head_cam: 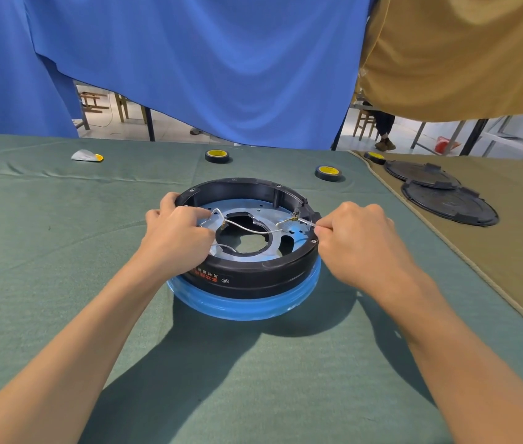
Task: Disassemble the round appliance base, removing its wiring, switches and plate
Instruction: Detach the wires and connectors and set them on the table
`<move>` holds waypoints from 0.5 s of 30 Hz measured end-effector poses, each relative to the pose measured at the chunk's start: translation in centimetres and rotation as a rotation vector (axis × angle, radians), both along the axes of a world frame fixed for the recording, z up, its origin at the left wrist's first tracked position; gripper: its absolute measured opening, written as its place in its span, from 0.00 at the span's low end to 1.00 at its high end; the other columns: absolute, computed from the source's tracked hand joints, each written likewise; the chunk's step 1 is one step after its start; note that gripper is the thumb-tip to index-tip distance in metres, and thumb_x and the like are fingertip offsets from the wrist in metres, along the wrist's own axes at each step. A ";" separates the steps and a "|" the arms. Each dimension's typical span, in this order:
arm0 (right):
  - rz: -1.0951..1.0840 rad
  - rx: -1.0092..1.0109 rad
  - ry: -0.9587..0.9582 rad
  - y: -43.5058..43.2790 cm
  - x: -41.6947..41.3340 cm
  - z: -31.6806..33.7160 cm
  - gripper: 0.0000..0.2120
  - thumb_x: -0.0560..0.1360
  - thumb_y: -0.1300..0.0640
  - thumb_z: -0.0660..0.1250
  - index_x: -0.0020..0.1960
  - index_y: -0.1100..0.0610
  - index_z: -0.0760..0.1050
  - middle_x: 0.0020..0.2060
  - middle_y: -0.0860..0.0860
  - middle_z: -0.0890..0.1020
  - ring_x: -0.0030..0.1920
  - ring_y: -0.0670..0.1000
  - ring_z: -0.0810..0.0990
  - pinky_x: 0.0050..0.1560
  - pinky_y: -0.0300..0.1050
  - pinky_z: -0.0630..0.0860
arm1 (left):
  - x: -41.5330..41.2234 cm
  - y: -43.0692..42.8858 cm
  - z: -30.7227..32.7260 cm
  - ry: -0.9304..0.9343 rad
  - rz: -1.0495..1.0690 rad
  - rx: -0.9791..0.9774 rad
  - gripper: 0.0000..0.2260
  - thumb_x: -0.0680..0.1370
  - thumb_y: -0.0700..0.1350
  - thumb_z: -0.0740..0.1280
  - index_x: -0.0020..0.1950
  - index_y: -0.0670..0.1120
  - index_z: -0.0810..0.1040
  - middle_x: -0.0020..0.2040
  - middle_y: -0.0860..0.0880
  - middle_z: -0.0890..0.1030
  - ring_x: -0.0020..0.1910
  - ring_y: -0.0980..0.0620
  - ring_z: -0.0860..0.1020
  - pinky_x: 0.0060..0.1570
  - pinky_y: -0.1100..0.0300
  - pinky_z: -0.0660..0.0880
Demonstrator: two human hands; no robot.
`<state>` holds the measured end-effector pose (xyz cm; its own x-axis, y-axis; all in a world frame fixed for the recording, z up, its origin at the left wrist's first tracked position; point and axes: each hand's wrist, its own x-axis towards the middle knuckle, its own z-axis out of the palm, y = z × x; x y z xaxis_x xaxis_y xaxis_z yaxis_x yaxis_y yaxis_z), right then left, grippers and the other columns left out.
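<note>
Round appliance base (253, 278): black ring on a blue band, holding a silver cut-out plate (247, 205), at the centre of the green table (61, 251). Left hand (177, 225) grips its left rim with curled fingers; right hand (361, 240) pinches the white wire (253, 231).

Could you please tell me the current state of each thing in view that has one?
round appliance base: open side up, plate and wiring not yet removed.
metal plate: seated inside the base.
white wire: strung across the plate, right end pinched.
left hand: grips the base's left rim.
right hand: pinches the white wire.
tape rolls: lying flat, untouched.
black covers: off, overlapping on the tan cloth.
</note>
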<state>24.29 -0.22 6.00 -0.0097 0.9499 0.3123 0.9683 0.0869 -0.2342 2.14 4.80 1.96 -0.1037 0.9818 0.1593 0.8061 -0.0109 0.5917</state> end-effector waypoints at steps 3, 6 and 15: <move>-0.007 0.007 0.002 0.0 -0.1 -0.3 0.16 0.74 0.61 0.59 0.29 0.58 0.60 0.27 0.56 0.64 0.34 0.60 0.65 0.27 0.46 0.56 | 0.0 0.0 0.0 0.013 0.002 -0.007 0.21 0.75 0.41 0.60 0.66 0.55 0.75 0.73 0.47 0.57 0.69 0.40 0.57 0.63 0.48 0.60; -0.008 0.013 0.013 0.2 -0.1 -0.5 0.16 0.74 0.61 0.59 0.29 0.58 0.60 0.27 0.55 0.65 0.32 0.58 0.65 0.27 0.45 0.56 | 0.0 -0.2 0.2 0.004 0.001 -0.001 0.18 0.75 0.41 0.61 0.62 0.56 0.78 0.73 0.46 0.58 0.68 0.39 0.58 0.62 0.49 0.60; 0.026 0.014 0.154 0.9 0.6 -0.6 0.17 0.76 0.62 0.59 0.29 0.62 0.63 0.24 0.54 0.59 0.32 0.55 0.57 0.35 0.50 0.65 | 0.2 -0.4 0.5 0.044 -0.008 -0.031 0.18 0.74 0.41 0.62 0.63 0.53 0.77 0.70 0.46 0.59 0.67 0.40 0.57 0.52 0.53 0.56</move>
<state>24.86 0.70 5.38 0.0145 0.9455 0.3252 0.9184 0.1160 -0.3783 2.33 4.38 2.43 -0.0896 0.9871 0.1326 0.8314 0.0008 0.5556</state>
